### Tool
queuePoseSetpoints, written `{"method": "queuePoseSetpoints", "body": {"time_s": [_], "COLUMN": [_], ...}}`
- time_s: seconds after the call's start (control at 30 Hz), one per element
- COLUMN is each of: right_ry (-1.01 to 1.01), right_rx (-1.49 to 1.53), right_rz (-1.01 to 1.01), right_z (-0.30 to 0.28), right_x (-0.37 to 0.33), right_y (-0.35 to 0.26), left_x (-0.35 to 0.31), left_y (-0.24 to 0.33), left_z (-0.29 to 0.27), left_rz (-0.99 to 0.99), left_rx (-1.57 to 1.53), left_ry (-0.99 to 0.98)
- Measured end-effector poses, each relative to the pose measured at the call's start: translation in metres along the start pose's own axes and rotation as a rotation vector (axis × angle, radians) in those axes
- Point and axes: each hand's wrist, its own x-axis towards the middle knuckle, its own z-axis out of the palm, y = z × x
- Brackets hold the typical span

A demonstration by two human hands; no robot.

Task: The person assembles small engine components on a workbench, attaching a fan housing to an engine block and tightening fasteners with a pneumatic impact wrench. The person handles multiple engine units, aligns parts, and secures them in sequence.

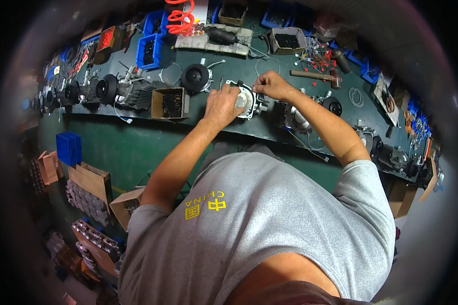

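A silver metal housing (247, 103) lies on the green workbench right in front of me, with a black seal or cord along its upper rim. My left hand (221, 105) is wrapped against the housing's left side, fingers curled over its edge and holding it. At the upper right of the rim is my right hand (274, 85), its thumb and fingertips pinched together. Whatever sits in that pinch is too small to make out. Just beyond my left hand stands a unit with a round black fan wheel (196, 78).
An open cardboard box (184, 109) of small black parts stands left of my left hand. Finned motor-like units (140, 94) line the bench on both sides. Farther back are a hammer (310, 74), a dark powered hand tool (222, 35), a red coiled hose (180, 18) and blue bins (149, 51).
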Motion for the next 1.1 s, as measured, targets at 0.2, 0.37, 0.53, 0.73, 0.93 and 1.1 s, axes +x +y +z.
{"method": "queuePoseSetpoints", "body": {"time_s": [0.2, 0.37, 0.53, 0.73, 0.93, 1.1], "right_ry": [-0.071, -0.119, -0.182, -0.136, -0.101, 0.062], "right_rx": [0.159, 0.291, 0.585, 0.507, 0.568, 0.415], "right_rz": [0.076, 0.130, 0.201, 0.184, 0.287, 0.203], "right_z": [-0.003, -0.006, -0.008, -0.005, -0.003, 0.011], "right_x": [-0.001, 0.000, -0.002, -0.013, -0.017, -0.024], "right_y": [0.001, 0.007, 0.022, 0.012, 0.009, 0.018], "left_x": [0.003, 0.003, 0.003, -0.001, 0.005, 0.012], "left_y": [0.000, 0.003, -0.002, -0.005, -0.007, -0.014], "left_z": [0.000, -0.001, -0.001, -0.007, 0.000, -0.008], "left_rz": [-0.014, -0.029, 0.025, 0.007, 0.048, 0.011], "left_rx": [-0.006, 0.037, 0.024, -0.006, -0.005, -0.128], "left_ry": [-0.020, -0.057, -0.053, -0.069, -0.070, -0.024]}}
